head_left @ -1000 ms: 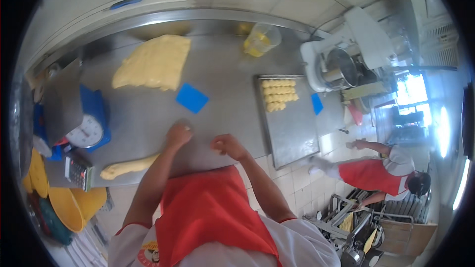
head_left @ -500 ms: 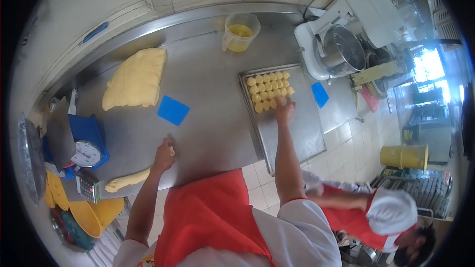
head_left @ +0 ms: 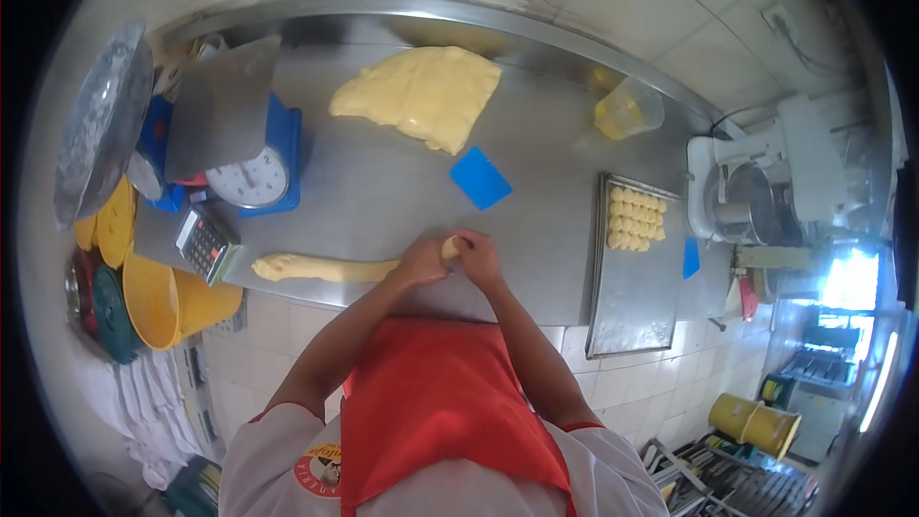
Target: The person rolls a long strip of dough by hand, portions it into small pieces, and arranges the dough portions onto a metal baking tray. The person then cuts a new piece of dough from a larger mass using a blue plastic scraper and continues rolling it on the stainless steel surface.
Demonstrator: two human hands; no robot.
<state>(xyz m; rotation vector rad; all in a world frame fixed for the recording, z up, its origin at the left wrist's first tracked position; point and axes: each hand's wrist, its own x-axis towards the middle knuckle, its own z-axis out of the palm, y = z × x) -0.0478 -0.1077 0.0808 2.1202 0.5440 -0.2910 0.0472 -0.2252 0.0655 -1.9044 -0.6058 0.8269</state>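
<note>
Dough rope (head_left: 330, 268) through left hand (head_left: 422, 260)

Dough rope (head_left: 325, 269), dough slab (head_left: 421, 91) and dough pieces (head_left: 635, 218): pale yellow. Flat scraper (head_left: 481, 178) near slab: plain bright blue. Worktop (head_left: 546, 220): silver-grey. Scale (head_left: 286, 139): blue body; white dial (head_left: 245, 184), dark markings. Apron (head_left: 440, 402): solid red. Shirt (head_left: 278, 440): whitish, red sleeve edging. Mixer (head_left: 814, 153): white. Floor tiles (head_left: 297, 318): off-white, grid pattern.
</note>
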